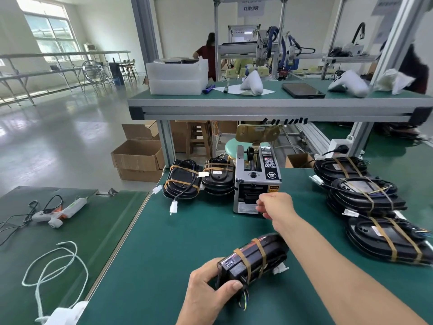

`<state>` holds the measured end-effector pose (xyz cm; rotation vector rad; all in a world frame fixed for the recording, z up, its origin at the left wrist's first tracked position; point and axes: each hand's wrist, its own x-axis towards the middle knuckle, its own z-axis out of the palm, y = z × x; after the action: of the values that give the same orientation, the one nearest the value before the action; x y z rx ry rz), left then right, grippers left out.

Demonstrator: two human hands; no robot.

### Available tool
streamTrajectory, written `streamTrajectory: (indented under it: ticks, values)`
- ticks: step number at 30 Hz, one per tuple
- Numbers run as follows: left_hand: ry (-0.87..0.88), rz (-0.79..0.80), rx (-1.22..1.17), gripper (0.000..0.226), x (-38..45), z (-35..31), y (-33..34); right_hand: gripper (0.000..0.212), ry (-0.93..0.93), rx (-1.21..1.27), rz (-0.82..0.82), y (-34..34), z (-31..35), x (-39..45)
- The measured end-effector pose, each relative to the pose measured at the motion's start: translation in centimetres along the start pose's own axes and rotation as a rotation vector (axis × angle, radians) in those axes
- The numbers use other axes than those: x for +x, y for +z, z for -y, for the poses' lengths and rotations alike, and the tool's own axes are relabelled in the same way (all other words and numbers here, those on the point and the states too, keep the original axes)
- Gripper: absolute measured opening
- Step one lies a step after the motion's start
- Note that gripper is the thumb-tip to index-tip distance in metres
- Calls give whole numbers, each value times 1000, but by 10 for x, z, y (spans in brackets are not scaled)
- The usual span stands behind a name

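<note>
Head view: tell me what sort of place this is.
Probably a factory assembly floor: green-matted workbench, tape dispenser at the right hand, stacks of banded black parts, one bundle gripped by the left hand.

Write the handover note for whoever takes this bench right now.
Left hand grips the near end of the black bundle, over the green mat.
Right hand is at the tape dispenser outlet; whether its fingers hold tape is unclear.
Done: the bundle carries two tan bands; banded stacks sit right and beside the dispenser.
Left, probably: pull tape, finish this bundle, stack it.
</note>
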<state>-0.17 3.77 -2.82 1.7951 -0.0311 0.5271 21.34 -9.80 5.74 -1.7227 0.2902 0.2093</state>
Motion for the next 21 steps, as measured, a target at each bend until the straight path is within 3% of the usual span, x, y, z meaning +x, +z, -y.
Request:
streamTrajectory:
  ticks: [7, 14, 21]
  values:
    - [-6, 6, -1, 44, 1, 3, 0, 4, 132, 216, -102, 25, 9, 10]
    - [-9, 8, 5, 43, 1, 3, 0, 8, 236, 326, -188, 36, 5, 22]
    - [-7, -7, 8, 38, 1, -2, 0, 9, 229, 297, -149, 27, 10, 16]
